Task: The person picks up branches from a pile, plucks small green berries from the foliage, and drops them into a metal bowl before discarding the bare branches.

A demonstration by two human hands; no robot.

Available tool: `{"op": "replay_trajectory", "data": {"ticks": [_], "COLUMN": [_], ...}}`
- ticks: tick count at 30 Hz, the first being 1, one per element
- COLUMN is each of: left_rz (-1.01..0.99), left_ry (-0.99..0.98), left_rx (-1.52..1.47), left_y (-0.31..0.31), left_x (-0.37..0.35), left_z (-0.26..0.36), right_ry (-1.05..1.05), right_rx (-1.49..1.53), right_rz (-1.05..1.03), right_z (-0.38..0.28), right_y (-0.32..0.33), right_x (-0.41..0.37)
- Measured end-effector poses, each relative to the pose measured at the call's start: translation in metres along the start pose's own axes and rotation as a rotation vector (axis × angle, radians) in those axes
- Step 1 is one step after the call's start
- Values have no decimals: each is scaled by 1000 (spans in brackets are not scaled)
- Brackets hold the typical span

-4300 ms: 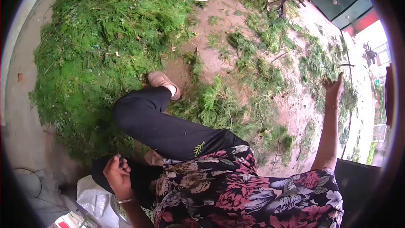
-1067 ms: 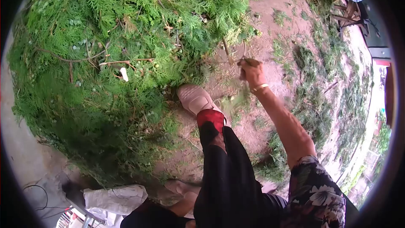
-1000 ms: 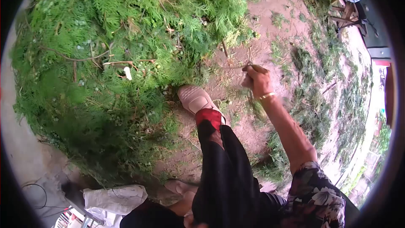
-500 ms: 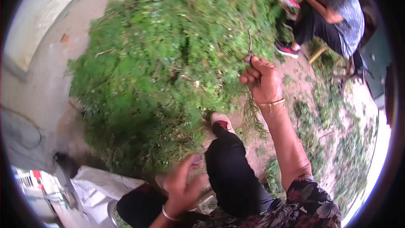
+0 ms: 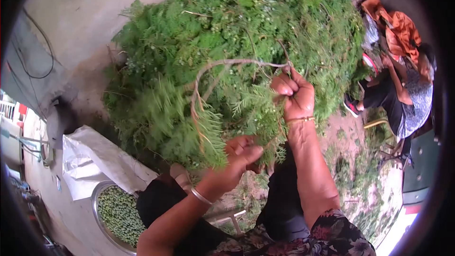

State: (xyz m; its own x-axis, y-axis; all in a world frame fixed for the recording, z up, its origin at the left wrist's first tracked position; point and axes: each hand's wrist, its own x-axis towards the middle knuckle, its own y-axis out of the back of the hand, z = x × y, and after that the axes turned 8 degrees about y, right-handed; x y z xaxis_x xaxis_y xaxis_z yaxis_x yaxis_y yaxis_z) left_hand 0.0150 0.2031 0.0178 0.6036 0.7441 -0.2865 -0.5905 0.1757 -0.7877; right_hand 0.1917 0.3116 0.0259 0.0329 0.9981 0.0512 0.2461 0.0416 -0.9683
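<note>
Right hand: the right hand (image 5: 296, 98), centre right of the frame, is fisted; its fingers are clamped together round the top end of a thin bent woody branch (image 5: 227, 60) with feathery green sprigs; there is a gold bangle at the wrist.
Left hand: the left hand (image 5: 241, 154), lower centre, has its fingers curled in among the sprigs at the lower end; whether they pinch anything I cannot tell.
Branch: it is held in the air at mid-frame; the stem arcs left from the right fist, then drops towards the left hand; it hangs in front of the large heap of cut green conifer foliage (image 5: 246, 14).
Risk: the stem is slim and sharply bowed, so a hard pull could snap it or whip it back at the hands; the rough bark could scrape a tight fist; anything shed might miss the round metal bowl of small green berries (image 5: 95, 204), which sits at lower left, well apart from the hands.
Ground: reddish bare dirt (image 5: 346, 137) strewn with sprigs at right; grey concrete (image 5: 90, 9) at upper left.
Surroundings: outdoors; a crumpled white plastic sack (image 5: 90, 161) lies just beside the bowl; another seated person (image 5: 403, 95) is at the right edge.
</note>
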Motion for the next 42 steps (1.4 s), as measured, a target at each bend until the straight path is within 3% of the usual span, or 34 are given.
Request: {"op": "replay_trajectory", "data": {"ticks": [2,11,16,18,20,22,23,25,28,32,33,34,35,36,38,39,40,41,42], "left_rz": [106,158,281,346,511,675,724,944,1281,1572,1663,1656,1616,1643,1740,1735,1750,1749,1644], "left_ry": [-13,-6,-126,-114,-122,-249,-310,-496,-450,-298,-344,-238,-150,265,200,174,-52,-263,-141], "left_rx": [396,343,324,308,403,493,666,617,911,1100,1054,1288,1842,1832,2038,2046,1896,1733,1587], "left_y": [13,10,20,37,45,50,63,88,123,177,198,231,263,253,245,244,242,239,221], "left_x": [1,1,-6,-18,-37,-62,-80,-118,-194,-281,-299,-329,-354,-355,-345,-332,-319,-308,-287], "left_z": [-7,-10,4,8,22,48,62,76,77,42,28,18,6,3,-8,-4,0,2,19], "right_ry": [-15,65,86,340,398,326,312,263,179,93,42,9,-4,-14,-181,-112,-43,-31,-36], "right_rx": [-30,-168,-229,-381,-410,-353,-345,-364,-241,-249,-253,-244,-273,-302,-383,-629,-875,-877,-1146], "right_rz": [30,176,184,485,468,244,267,188,176,181,158,127,141,160,-32,-51,-67,-72,-183], "right_z": [4,0,-14,-18,-40,-46,-44,-40,-36,-28,-28,-26,-22,-18,-17,-5,5,6,8], "right_y": [-3,9,7,3,1,8,7,1,0,-2,2,2,-2,-4,0,-4,-7,-3,1], "right_x": [1,4,3,10,10,7,5,1,1,-4,-3,-6,-9,-12,-16,-22,-29,-35,-39]}}
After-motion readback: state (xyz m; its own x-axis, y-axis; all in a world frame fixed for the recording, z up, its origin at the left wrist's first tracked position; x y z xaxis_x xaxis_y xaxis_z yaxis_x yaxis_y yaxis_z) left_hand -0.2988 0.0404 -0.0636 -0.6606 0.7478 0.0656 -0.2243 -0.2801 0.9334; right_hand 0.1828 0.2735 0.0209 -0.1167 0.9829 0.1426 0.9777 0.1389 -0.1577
